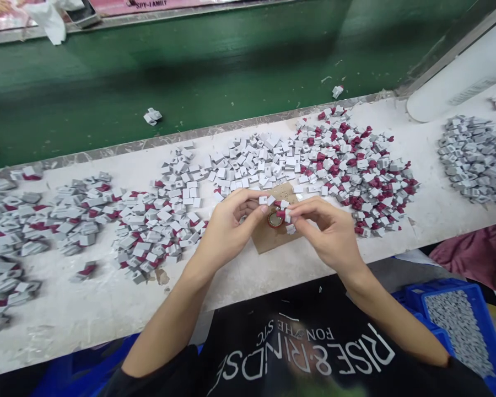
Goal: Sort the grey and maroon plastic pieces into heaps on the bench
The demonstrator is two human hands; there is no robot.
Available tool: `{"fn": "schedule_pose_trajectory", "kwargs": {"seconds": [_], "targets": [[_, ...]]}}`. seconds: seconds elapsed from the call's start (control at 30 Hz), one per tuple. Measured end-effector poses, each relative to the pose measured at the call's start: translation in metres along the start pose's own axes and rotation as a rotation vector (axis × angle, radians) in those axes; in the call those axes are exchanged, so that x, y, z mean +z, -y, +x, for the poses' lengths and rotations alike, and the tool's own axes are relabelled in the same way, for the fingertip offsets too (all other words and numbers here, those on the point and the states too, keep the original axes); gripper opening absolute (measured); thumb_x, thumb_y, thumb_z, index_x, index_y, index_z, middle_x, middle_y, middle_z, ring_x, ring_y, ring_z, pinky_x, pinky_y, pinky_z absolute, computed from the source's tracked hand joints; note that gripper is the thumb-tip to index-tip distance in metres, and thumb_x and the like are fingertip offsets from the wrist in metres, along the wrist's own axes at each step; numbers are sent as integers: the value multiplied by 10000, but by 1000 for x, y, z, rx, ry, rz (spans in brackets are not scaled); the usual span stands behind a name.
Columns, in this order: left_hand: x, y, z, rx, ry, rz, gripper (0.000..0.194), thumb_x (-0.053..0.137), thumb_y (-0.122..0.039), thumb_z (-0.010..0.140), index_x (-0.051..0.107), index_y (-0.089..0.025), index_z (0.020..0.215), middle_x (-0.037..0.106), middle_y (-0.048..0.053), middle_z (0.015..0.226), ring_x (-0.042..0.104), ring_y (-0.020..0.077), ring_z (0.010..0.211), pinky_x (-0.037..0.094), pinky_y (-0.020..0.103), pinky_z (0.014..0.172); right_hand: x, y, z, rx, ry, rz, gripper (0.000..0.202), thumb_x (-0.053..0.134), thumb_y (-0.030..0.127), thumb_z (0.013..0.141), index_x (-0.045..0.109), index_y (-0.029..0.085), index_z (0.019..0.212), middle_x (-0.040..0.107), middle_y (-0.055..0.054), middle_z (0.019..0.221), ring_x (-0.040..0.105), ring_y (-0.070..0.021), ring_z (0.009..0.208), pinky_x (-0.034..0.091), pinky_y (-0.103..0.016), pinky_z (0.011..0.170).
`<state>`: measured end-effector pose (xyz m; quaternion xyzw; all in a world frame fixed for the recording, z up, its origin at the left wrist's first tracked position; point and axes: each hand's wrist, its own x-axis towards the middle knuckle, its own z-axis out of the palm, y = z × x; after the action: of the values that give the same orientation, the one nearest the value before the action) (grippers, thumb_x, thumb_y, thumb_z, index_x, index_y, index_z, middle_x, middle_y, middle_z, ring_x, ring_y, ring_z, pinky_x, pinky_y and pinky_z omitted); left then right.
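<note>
My left hand (pixel 233 223) pinches a small light-grey plastic piece (pixel 263 200) between thumb and forefinger. My right hand (pixel 328 231) is closed at the fingertips on a small grey-and-maroon plastic piece (pixel 287 215), close to the left fingertips. Beneath both hands lies a brown cardboard sheet (pixel 264 244). On it sits a small round red-rimmed dish (pixel 275 220), partly covered by the pieces. Just beyond the fingers spreads a heap of light-grey pieces (pixel 256 160).
Mixed grey-and-maroon pieces pile up at the right (pixel 355 165) and left (pixel 152 231). A grey heap (pixel 477 157) lies farther right, near a white cylinder (pixel 458 77). Behind the bench runs a green belt (pixel 231 71). A blue crate (pixel 485 314) of grey pieces stands below.
</note>
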<state>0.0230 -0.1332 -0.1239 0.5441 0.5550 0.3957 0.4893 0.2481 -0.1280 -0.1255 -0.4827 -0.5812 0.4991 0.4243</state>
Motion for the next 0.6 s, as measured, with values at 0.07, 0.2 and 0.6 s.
{"fn": "schedule_pose_trajectory", "kwargs": {"seconds": [0.07, 0.2, 0.6], "targets": [[1, -6, 6, -42, 33, -115, 196, 789, -320, 1034, 786, -215, 1199, 829, 73, 1049, 804, 230, 932, 694, 387, 864, -3, 0, 9, 44, -63, 161, 82, 840, 233, 971, 850, 311, 946, 858, -39, 1048, 819, -258, 1033, 705, -447, 940], [8, -21, 20, -72, 54, -253, 200, 821, -310, 1002, 740, -199, 1148, 823, 47, 892, 810, 213, 834, 701, 364, 823, -4, 0, 28, 121, -126, 401, 130, 894, 332, 925, 766, 314, 914, 835, -11, 1029, 822, -263, 1075, 692, -513, 1068], [21, -28, 37, -44, 136, -290, 196, 781, -344, 1020, 765, -228, 1177, 855, 76, 1060, 835, 229, 977, 716, 427, 949, -6, -6, 40, 147, -85, 451, 325, 927, 494, 915, 663, 308, 942, 816, -21, 1098, 809, -265, 1139, 691, -515, 1100]]}}
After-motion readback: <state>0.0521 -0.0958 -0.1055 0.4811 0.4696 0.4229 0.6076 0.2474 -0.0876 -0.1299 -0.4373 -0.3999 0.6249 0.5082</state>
